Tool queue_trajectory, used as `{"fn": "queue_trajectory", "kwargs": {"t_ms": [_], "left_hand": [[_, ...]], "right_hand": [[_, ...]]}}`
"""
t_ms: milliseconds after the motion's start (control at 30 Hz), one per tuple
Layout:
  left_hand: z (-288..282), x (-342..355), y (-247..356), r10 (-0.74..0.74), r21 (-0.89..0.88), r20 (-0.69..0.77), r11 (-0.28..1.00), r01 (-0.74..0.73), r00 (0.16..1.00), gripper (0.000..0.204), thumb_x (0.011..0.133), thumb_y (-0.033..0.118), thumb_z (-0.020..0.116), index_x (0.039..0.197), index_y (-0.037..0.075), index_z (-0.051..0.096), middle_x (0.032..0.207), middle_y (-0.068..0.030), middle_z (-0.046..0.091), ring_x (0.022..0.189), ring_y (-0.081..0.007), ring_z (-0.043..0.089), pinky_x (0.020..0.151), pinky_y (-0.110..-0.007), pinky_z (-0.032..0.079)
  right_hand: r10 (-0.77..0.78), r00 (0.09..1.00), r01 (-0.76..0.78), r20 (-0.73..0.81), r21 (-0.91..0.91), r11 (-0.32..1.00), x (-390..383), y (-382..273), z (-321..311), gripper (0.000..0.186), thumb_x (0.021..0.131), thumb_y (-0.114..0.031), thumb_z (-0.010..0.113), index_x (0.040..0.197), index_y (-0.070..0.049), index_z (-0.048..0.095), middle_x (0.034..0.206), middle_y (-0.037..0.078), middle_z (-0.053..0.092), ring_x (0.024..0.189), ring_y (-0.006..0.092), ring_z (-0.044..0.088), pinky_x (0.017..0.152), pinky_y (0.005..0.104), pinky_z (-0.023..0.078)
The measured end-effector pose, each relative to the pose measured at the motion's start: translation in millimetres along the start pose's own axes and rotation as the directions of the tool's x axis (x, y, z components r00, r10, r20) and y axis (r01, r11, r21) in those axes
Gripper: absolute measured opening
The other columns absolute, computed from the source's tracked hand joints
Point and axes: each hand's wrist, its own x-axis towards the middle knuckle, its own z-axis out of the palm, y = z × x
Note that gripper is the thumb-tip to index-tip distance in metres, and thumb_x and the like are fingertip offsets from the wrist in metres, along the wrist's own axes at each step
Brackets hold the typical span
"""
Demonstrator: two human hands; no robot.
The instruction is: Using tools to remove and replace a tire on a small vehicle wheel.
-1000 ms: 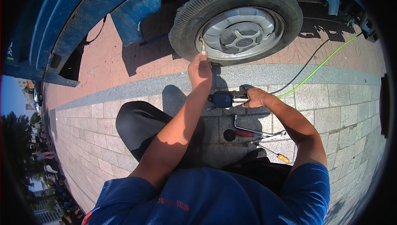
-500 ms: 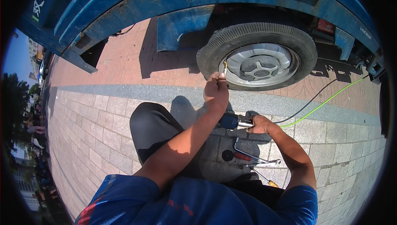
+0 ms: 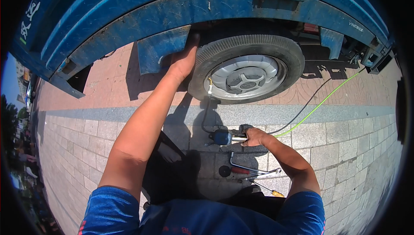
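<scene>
My right hand (image 3: 255, 136) is wrapped round the chrome handle of a tyre inflator gun (image 3: 223, 138) with a dark blue gauge head, held low over the paving. From the gauge a thin dark hose runs up to a chuck (image 3: 210, 89), which sits on the yellowish valve stem at the rim of the wheel (image 3: 246, 79). My left hand (image 3: 184, 61) reaches up against the left side of the black tyre (image 3: 241, 45), beside the blue mudguard (image 3: 159, 47). Its fingers are stretched upward, with the tips in shadow, and no object shows in them.
Overhead spans the blue vehicle body (image 3: 172, 17). A green air hose (image 3: 330, 99) runs from the inflator to the far right. On the paving lie an L-shaped wrench (image 3: 241, 166), a red-handled tool (image 3: 240, 170), a yellow-handled screwdriver (image 3: 277, 193) and a round black piece (image 3: 224, 171).
My left hand has let go of the chuck at the valve and moved up and left to the tyre's side. The chuck stays on the valve. My right hand still holds the inflator gun.
</scene>
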Motion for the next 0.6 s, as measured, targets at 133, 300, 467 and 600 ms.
{"fn": "queue_trajectory", "kwargs": {"t_ms": [133,300,467,600], "left_hand": [[-2,8,-63,0.381,0.397,0.014,0.846,-0.355,0.925,0.048,0.11,0.031,0.037,0.151,0.008,0.041,0.15,-0.0246,0.047,0.138,-0.0412,0.044,0.116,-0.04,0.034],[5,10,-58,0.519,0.557,-0.028,0.718,-0.418,0.854,0.042,0.102,0.007,0.048,0.145,0.005,0.047,0.128,-0.0267,0.062,0.113,-0.0425,0.061,0.099,-0.042,0.05],[0,12,-66,0.627,0.607,-0.009,0.623,-0.494,0.779,0.049,0.096,0.003,0.053,0.145,0.002,0.045,0.125,-0.0284,0.062,0.109,-0.0441,0.062,0.096,-0.043,0.052],[-4,12,-58,0.574,0.594,0.006,0.657,-0.465,0.819,0.049,0.095,0.004,0.055,0.143,0.001,0.047,0.121,-0.0274,0.063,0.108,-0.0431,0.063,0.094,-0.043,0.052]], "right_hand": [[-0.015,0.999,0.015,-0.034,0.007,1.0,7,5,11,0.053,0.08,-0.045,0.078,0.106,0.001,0.074,0.106,0.024,0.072,0.107,0.0372,0.069,0.094,0.0421,0.053],[-0.033,0.999,0.034,-0.034,0.014,0.999,4,13,15,0.055,0.08,-0.044,0.077,0.11,0.002,0.073,0.108,0.024,0.072,0.107,0.0381,0.068,0.094,0.0429,0.053],[-0.031,0.996,0.035,-0.086,0.046,0.998,-3,3,7,0.052,0.079,-0.039,0.079,0.109,0.003,0.073,0.111,0.024,0.071,0.109,0.0385,0.067,0.095,0.0434,0.053],[-0.043,0.997,0.045,-0.056,0.024,0.999,3,8,8,0.052,0.078,-0.04,0.079,0.108,0.003,0.073,0.107,0.025,0.072,0.106,0.0386,0.068,0.093,0.0437,0.054]]}}
